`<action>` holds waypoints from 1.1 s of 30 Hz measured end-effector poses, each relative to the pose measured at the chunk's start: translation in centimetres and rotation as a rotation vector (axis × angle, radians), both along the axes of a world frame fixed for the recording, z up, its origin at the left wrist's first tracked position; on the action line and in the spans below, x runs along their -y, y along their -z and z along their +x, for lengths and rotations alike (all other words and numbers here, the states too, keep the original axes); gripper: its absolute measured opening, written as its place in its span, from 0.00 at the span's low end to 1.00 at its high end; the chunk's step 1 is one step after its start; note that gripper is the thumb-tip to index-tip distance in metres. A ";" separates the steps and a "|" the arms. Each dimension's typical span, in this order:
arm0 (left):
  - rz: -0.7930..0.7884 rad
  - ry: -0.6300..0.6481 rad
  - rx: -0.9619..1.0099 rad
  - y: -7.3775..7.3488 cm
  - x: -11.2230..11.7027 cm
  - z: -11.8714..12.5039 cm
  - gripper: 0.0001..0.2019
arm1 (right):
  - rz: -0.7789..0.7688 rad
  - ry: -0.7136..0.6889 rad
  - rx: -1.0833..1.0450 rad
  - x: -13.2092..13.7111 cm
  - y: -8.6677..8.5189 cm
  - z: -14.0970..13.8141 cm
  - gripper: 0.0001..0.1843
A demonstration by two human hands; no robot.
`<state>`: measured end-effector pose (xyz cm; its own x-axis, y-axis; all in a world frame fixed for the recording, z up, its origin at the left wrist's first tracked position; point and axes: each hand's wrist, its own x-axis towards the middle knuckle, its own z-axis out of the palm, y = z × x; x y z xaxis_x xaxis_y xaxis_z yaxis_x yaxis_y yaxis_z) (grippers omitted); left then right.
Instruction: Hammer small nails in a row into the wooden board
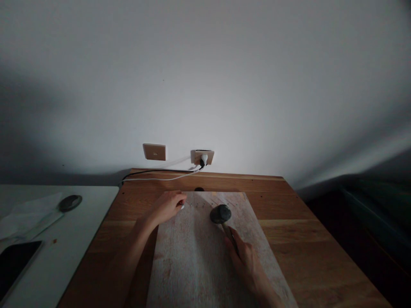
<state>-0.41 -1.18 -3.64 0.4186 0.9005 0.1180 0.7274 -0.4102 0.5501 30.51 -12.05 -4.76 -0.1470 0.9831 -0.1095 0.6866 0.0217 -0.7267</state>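
Note:
My right hand (245,256) is wrapped around the handle of a mallet (220,214) with a dark, rounded head. The mallet head is over the upper part of a pale, whitewashed wooden board (183,261). Near the board's far left corner, the fingers of my left hand (171,204) are pinched together. A small white piece (183,207) shows at those fingertips, too small to identify. Several tiny dark points, perhaps nails or holes, run in a row along the board's far edge, to the right of my left hand.
The board lies on a brown wooden table (289,239) against a white wall. Cables run from a wall socket (208,157) along the table's back edge. On a white table (73,244) at the left are a roll of tape (69,202), clear plastic and a dark-screened device (17,261).

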 end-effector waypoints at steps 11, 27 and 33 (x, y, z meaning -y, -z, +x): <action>-0.037 -0.001 0.067 0.5 -0.2 -0.3 0.07 | -0.007 0.011 0.027 -0.1 0.2 0.0 0.32; -0.079 -0.016 0.184 0.4 -0.2 0.3 0.07 | -0.006 0.020 0.030 -0.1 0.2 0.0 0.31; -0.093 -0.030 0.225 0.7 -0.3 -0.1 0.08 | -0.003 0.020 0.022 -0.1 0.3 0.0 0.31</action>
<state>-0.50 -0.89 -4.37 0.3643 0.9233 0.1216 0.5930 -0.3307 0.7342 30.48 -11.95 -5.08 -0.1247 0.9854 -0.1160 0.7030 0.0053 -0.7112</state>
